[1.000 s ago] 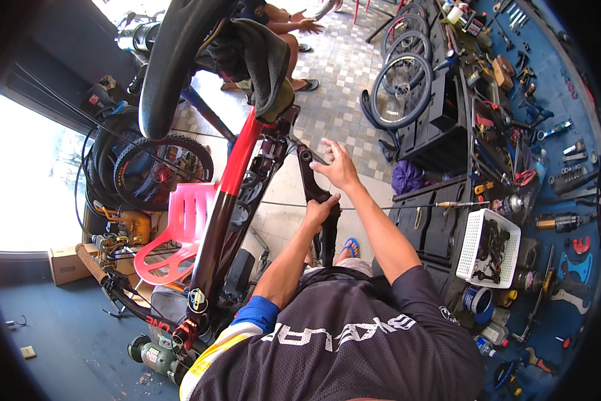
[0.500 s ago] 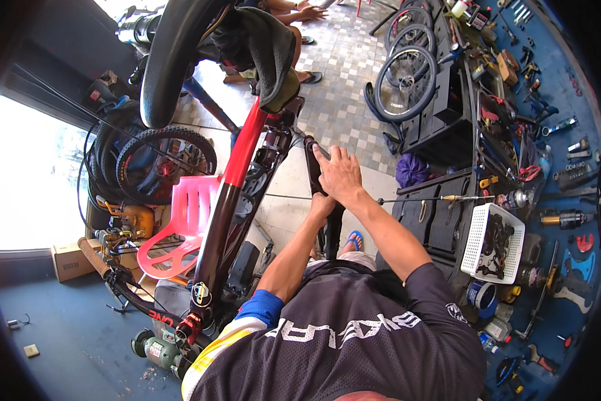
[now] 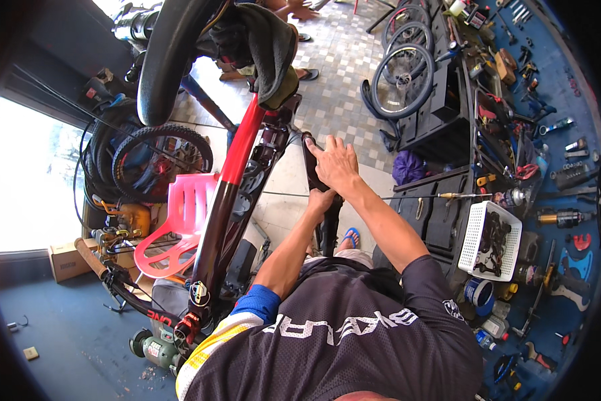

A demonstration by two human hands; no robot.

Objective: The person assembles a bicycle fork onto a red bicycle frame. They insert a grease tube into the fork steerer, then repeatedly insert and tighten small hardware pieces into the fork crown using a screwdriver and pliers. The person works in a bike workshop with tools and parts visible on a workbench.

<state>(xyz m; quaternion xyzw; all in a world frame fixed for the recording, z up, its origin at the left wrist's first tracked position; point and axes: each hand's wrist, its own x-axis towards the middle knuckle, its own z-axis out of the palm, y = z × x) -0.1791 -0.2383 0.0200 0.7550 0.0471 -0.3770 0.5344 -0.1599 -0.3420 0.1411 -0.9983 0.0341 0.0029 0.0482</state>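
Note:
A long black bar-shaped bike part [image 3: 312, 166] stands in front of me, its full shape hidden by my hands. Lower down, my left hand [image 3: 321, 200] is closed around it. Just above, my right hand [image 3: 336, 166] grips the bar's upper portion, one digit stretched along its top end; some fingers' contact is hard to see. Left of my hands, a red and dark bicycle frame [image 3: 232, 170] hangs slanted with its black saddle [image 3: 161, 80] at the top. A dark cloth [image 3: 273, 63] is wrapped near the seat post.
A pink plastic chair [image 3: 183, 214] and several tyres [image 3: 160, 160] are at the left. A bench grinder [image 3: 159, 349] sits low left. At the right are a white basket [image 3: 473, 240] of parts, black cabinets [image 3: 430, 217] and a blue tool board [image 3: 557, 100]. Another person's hands [image 3: 300, 10] show at the far side.
The whole view has shifted slightly, moving the scene a little left and up. Both hands keep about the same hold on the black bar.

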